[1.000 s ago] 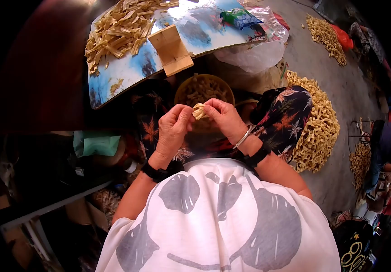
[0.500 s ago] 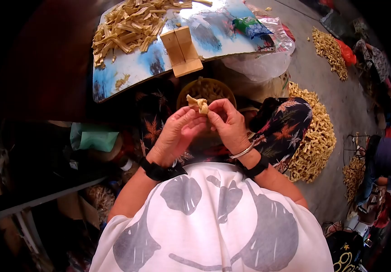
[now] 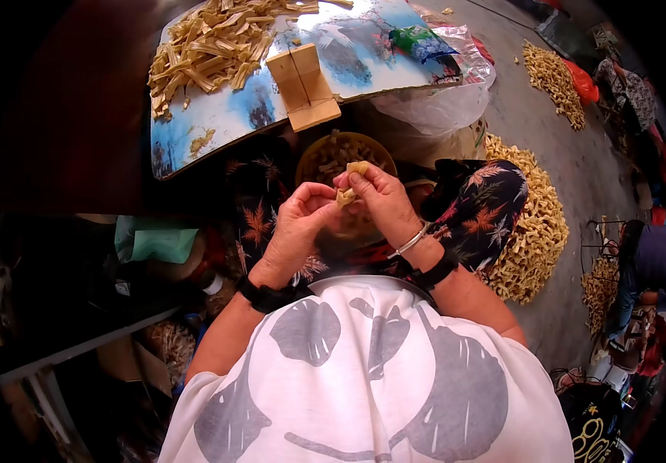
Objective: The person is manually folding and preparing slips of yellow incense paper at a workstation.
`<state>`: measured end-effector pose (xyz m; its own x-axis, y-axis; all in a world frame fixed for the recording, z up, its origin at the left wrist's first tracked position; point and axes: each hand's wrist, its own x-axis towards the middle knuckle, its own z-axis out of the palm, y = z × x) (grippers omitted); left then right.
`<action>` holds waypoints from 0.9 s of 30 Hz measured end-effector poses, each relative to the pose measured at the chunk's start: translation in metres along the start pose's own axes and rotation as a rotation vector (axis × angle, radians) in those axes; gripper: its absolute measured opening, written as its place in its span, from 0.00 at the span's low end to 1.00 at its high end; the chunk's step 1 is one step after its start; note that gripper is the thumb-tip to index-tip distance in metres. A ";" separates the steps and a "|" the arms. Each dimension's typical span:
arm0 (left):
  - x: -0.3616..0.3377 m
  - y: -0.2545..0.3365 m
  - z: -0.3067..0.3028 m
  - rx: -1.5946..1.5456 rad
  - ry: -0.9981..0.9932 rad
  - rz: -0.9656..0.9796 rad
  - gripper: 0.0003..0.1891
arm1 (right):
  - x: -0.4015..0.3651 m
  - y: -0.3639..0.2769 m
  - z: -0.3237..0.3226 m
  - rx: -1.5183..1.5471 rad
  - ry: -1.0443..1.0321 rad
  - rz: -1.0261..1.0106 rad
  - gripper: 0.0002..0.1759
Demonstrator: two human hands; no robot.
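Note:
Between my two hands is a pale yellow strip of tofu skin (image 3: pixel 344 198), folded into a knot. My left hand (image 3: pixel 298 224) pinches the knot's left side with thumb and fingertips. My right hand (image 3: pixel 388 204) is closed on it too, thumb pressing the end that sticks up. Fingers hide part of the strip. Just beyond my hands, between my knees, stands a yellow-rimmed bowl (image 3: pixel 302 163) with knotted pieces in it.
Loose strips (image 3: pixel 213 50) are heaped on a painted board (image 3: pixel 244 131) ahead, beside a wooden stand (image 3: pixel 304 86) and a green packet (image 3: pixel 423 42). Knots form a large pile (image 3: pixel 537 239) on the floor at right. Another person (image 3: pixel 649 266) is at far right.
My right hand has turned over the knot, its thumb now on the upper end. My left fingers have closed in on the left side. The view has shifted slightly.

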<state>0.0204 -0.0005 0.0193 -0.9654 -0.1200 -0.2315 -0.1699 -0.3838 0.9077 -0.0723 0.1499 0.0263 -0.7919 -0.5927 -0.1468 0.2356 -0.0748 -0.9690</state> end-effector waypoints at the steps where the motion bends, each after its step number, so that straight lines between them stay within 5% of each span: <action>1: 0.000 -0.002 -0.004 0.015 0.003 -0.002 0.10 | -0.001 0.001 -0.002 -0.154 -0.012 -0.079 0.12; 2: -0.001 -0.003 -0.006 0.029 0.007 -0.005 0.10 | -0.001 0.002 -0.002 -0.309 -0.026 -0.157 0.12; 5: 0.001 0.003 0.004 -0.030 0.056 -0.001 0.09 | 0.002 0.004 0.001 -0.094 -0.169 -0.120 0.12; 8: -0.007 0.019 0.014 -0.276 0.059 -0.081 0.08 | 0.001 -0.008 0.003 0.008 -0.078 0.127 0.11; 11: -0.012 0.018 -0.004 -0.343 -0.023 -0.182 0.07 | 0.008 -0.014 -0.008 0.003 -0.003 0.074 0.07; 19: 0.000 0.017 0.007 0.300 -0.004 0.068 0.10 | 0.008 -0.012 0.003 -0.041 -0.091 0.050 0.07; 27: -0.007 0.029 0.003 0.298 0.014 0.012 0.12 | 0.017 -0.013 -0.001 0.219 0.030 0.157 0.05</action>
<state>0.0215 -0.0078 0.0479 -0.9653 -0.1360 -0.2230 -0.2110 -0.0972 0.9726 -0.0891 0.1418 0.0364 -0.7516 -0.5871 -0.3007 0.4703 -0.1572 -0.8684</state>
